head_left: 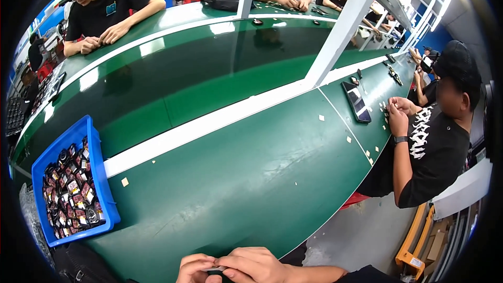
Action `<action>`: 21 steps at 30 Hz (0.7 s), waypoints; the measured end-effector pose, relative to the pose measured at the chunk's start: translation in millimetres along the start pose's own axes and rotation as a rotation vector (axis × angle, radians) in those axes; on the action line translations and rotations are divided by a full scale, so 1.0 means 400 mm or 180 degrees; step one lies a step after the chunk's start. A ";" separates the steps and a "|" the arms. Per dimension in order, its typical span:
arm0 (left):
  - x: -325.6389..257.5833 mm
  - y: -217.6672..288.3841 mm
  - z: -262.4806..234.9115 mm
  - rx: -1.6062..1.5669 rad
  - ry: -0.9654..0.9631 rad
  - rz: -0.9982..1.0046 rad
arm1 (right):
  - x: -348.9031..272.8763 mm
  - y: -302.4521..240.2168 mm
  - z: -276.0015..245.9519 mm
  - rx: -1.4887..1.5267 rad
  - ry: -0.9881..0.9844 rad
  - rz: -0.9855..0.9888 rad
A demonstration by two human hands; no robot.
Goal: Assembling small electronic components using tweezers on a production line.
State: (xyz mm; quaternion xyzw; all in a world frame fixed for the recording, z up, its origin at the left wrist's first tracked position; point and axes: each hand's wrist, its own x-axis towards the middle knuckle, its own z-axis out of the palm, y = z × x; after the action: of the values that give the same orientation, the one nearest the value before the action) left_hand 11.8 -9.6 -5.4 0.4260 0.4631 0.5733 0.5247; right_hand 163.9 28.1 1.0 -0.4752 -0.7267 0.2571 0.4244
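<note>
At the lower edge of the head view, my left hand (193,268) and my right hand (257,265) meet just over the near edge of the green table (225,194). The fingertips of both are pinched around a small, thin, pale piece (214,269). Most of that piece is hidden by the fingers, so its kind cannot be told. To the left stands a blue plastic bin (99,178), heaped with small black parts (70,191) that carry pale and reddish labels and look like coiled black leads.
Small pale square bits (124,182) lie scattered on the table. A white rail (209,128) and a slanted post (343,31) border a dark green belt (167,94). On my right a co-worker (435,136) sits near a black tablet-like device (356,102). Others work across the belt.
</note>
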 end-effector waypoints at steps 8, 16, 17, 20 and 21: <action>0.010 -0.013 -0.024 0.0121 -0.0065 0.0123 | -0.006 -0.010 -0.006 0.0264 -0.0189 -0.0304; 0.007 -0.011 -0.028 0.0215 0.0046 0.0110 | -0.004 -0.015 0.007 0.0470 -0.0306 -0.0414; 0.009 -0.008 -0.025 0.0222 0.0033 0.0125 | -0.006 -0.015 0.006 0.0467 -0.0302 -0.0432; 0.010 -0.005 -0.023 0.0226 -0.0002 0.0131 | -0.006 -0.014 0.004 0.0451 -0.0294 -0.0457; 0.015 -0.005 -0.024 0.0231 -0.0029 0.0127 | -0.007 -0.014 0.005 0.0441 -0.0281 -0.0466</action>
State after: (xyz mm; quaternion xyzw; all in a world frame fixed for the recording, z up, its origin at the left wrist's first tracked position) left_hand 2.2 -4.2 -9.2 0.4566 0.4726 0.5646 0.4994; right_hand 160.1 23.4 3.2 -0.3785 -0.7579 0.2957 0.4415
